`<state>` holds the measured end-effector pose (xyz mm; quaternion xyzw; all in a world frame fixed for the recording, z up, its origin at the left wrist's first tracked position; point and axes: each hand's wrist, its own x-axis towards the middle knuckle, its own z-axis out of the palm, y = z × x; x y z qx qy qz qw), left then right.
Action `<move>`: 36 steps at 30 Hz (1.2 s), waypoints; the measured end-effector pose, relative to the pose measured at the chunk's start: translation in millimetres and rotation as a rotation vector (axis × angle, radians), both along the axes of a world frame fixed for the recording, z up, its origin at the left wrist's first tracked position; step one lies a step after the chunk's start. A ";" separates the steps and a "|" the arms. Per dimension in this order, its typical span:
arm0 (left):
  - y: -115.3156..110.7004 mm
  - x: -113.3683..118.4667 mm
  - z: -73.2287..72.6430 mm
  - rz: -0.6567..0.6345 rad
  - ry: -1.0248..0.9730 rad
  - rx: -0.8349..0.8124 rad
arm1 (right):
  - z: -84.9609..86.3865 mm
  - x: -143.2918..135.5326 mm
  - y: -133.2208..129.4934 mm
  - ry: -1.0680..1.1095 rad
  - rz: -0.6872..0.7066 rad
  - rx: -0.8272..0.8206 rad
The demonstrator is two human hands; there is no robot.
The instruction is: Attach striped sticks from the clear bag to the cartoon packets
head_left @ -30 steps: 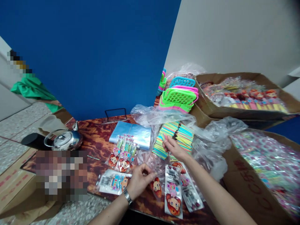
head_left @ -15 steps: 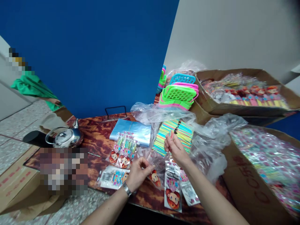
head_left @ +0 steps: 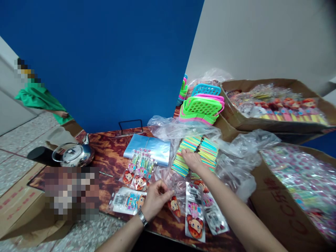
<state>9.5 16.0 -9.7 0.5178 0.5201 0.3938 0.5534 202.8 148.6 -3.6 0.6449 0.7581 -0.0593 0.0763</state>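
My left hand (head_left: 156,198), with a metal-band watch at its wrist, pinches the edge of a clear printed pouch (head_left: 174,205) showing a red-haired cartoon face. My right hand (head_left: 192,159) rests on a pile of thin coloured sticks (head_left: 202,144) in yellow, blue, green and pink. Its fingers are bunched together on the sticks at the pile's left side; the fingertips are partly hidden. Below the right forearm lie printed packets (head_left: 194,220). Left of my left hand are filled stick packets (head_left: 140,171) and a white packet with a barcode (head_left: 127,200).
A blue plastic stack (head_left: 151,148) lies behind the packets. Crumpled clear plastic (head_left: 243,147) surrounds the sticks. Green and pink baskets (head_left: 202,106) stand behind. Boxes (head_left: 278,204) of packets flank the right; a steel kettle (head_left: 76,154) stands left. A person in a green garment (head_left: 39,96) is farther left.
My right hand has moved down and slightly left from above the sticks onto the pile. My left hand stays by the pouch, almost unmoved.
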 end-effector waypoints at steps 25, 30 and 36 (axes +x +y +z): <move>7.9 0.7 20.8 0.039 0.029 0.058 | 58.6 -32.8 -74.0 1.784 -0.173 0.105; 7.4 7.6 22.4 0.062 0.061 0.088 | 73.9 -51.9 -88.9 1.639 -0.062 0.365; 7.3 10.4 20.2 0.074 0.077 0.120 | 69.3 -59.8 -95.6 1.393 -0.015 0.396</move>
